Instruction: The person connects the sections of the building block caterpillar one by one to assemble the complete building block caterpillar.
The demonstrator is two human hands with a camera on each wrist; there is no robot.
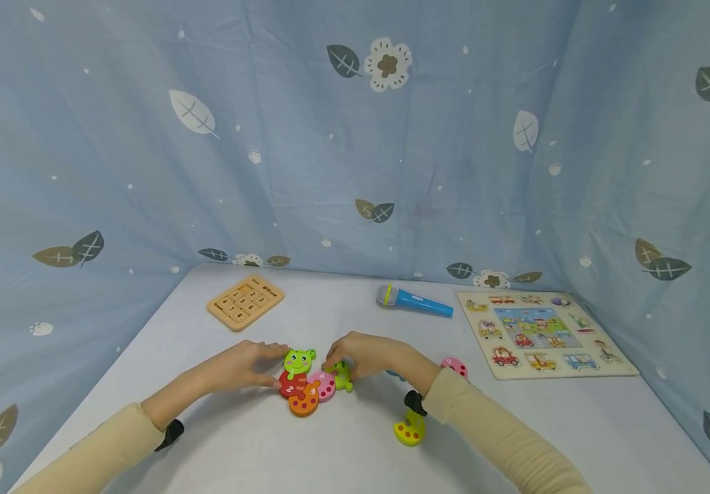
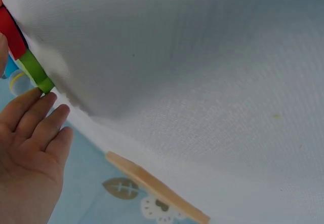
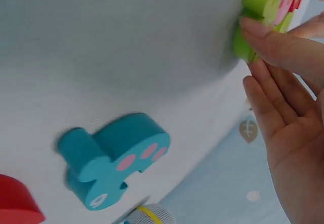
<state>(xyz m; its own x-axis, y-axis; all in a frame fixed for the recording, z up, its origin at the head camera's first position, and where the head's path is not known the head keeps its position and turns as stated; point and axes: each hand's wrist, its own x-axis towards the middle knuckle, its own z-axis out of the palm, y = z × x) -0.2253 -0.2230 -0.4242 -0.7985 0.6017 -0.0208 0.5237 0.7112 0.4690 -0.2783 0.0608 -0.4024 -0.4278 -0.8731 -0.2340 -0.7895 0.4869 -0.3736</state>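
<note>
A chain of wooden caterpillar puzzle pieces lies on the white table: a green smiling head (image 1: 298, 362), a red piece (image 1: 291, 386) marked 2, an orange piece (image 1: 303, 402) and a pink piece (image 1: 325, 385) marked 3. At the chain's right end, a green puzzle piece (image 1: 343, 377) is pinched between thumb and fingers of my right hand (image 1: 370, 353); it meets the pink piece, but whether they interlock I cannot tell. My left hand (image 1: 237, 366) touches the chain's left side, with fairly straight fingertips at the head and the thumb by the red piece.
Loose pieces lie to the right: a yellow one (image 1: 409, 430), a pink one (image 1: 455, 367) and a teal one (image 3: 121, 153). Farther back are a wooden number board (image 1: 245, 302), a blue toy microphone (image 1: 419, 301) and a vehicle puzzle board (image 1: 478, 329). A blue curtain (image 1: 355, 158) surrounds the table.
</note>
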